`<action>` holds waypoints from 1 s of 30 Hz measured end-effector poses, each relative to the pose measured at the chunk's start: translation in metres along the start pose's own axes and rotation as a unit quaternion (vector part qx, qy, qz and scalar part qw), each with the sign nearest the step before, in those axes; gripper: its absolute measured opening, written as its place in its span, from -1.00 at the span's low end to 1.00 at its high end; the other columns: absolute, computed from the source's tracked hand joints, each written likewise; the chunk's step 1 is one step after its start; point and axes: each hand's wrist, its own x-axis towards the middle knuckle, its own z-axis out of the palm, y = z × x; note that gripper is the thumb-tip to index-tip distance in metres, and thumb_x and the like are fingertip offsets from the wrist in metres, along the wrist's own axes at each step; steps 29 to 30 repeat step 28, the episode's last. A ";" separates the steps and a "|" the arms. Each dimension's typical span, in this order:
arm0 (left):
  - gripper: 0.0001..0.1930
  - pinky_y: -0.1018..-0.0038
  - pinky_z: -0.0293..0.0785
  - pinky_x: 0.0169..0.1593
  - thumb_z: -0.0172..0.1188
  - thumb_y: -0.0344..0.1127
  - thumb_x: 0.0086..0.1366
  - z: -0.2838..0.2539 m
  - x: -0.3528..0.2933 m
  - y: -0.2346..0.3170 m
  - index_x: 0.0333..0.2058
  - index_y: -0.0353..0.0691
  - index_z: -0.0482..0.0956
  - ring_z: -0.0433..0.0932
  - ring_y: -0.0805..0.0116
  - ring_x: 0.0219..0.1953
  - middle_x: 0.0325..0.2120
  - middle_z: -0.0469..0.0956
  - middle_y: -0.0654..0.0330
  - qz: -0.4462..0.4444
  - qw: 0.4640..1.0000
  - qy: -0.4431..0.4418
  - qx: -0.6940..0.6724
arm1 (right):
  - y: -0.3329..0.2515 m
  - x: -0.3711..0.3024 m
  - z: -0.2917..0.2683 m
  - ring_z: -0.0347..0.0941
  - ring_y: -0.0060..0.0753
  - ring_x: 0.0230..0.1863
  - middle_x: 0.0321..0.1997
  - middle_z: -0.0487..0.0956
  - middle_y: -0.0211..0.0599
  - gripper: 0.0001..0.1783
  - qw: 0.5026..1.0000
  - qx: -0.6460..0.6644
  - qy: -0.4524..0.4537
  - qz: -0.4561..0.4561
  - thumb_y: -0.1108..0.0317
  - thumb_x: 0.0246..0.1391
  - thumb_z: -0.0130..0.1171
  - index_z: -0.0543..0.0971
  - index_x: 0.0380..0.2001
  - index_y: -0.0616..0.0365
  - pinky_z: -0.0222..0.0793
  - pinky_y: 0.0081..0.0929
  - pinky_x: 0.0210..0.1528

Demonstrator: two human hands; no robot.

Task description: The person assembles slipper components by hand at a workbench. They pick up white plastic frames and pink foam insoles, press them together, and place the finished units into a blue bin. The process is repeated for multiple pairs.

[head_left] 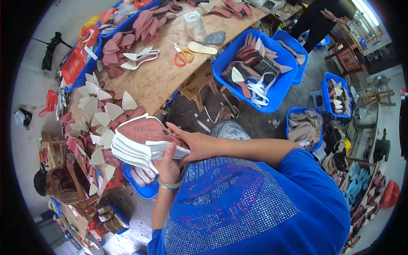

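Observation:
A thick stack of shoe insoles (142, 135) with white edges is held in front of my body. The top one has a reddish-brown, grid-marked face. My left hand (168, 165), with a bracelet at the wrist, grips the stack's lower edge, thumb up against the white rims. On the right end of the stack lies my right hand (195, 143), its fingers along the top and side; some fingers are hidden behind the stack. Beside the stack, many loose reddish and white pointed insole pieces (113, 111) cover the near left of the wooden table (157, 91).
Orange-handled scissors (182, 55), a pale insole (202, 48) and a clear plastic container (194, 26) lie on the table. A large blue basin (278, 97) of insoles stands right of it. More blue bins (326, 91) sit on the floor. Other people (318, 21) are nearby.

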 end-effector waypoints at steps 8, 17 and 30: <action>-0.62 0.39 0.30 0.14 0.23 -0.37 0.21 -0.035 -0.016 0.011 0.00 -0.35 0.45 0.44 0.34 0.02 -0.03 0.47 0.11 -0.079 0.943 -0.150 0.288 | 0.012 0.003 -0.018 0.48 -0.07 -0.19 -0.21 0.49 -0.12 -0.03 0.979 -0.135 0.006 -0.153 0.27 -0.22 0.33 0.11 0.29 0.12 0.45 -0.24 -0.24; -0.68 0.44 0.39 0.05 0.19 -0.32 0.24 -0.037 -0.044 -0.008 -0.04 -0.29 0.50 0.49 0.36 -0.06 -0.10 0.53 0.15 -0.108 0.976 -0.035 0.188 | 0.017 0.032 -0.003 0.48 -0.07 -0.15 -0.18 0.49 -0.15 -0.10 0.978 -0.097 -0.119 -0.144 0.25 -0.21 0.30 0.16 0.25 0.10 0.43 -0.20 -0.18; -0.46 0.41 0.11 0.27 0.27 -0.16 0.18 -0.084 -0.110 -0.024 0.11 -0.18 0.37 0.34 0.44 0.11 0.04 0.43 0.16 0.122 0.968 0.188 0.111 | -0.032 0.075 0.085 0.39 -0.05 0.14 0.14 0.43 -0.05 -0.04 0.917 -0.012 -0.361 -0.171 0.31 -0.21 0.35 0.12 0.29 0.04 0.31 -0.30 0.16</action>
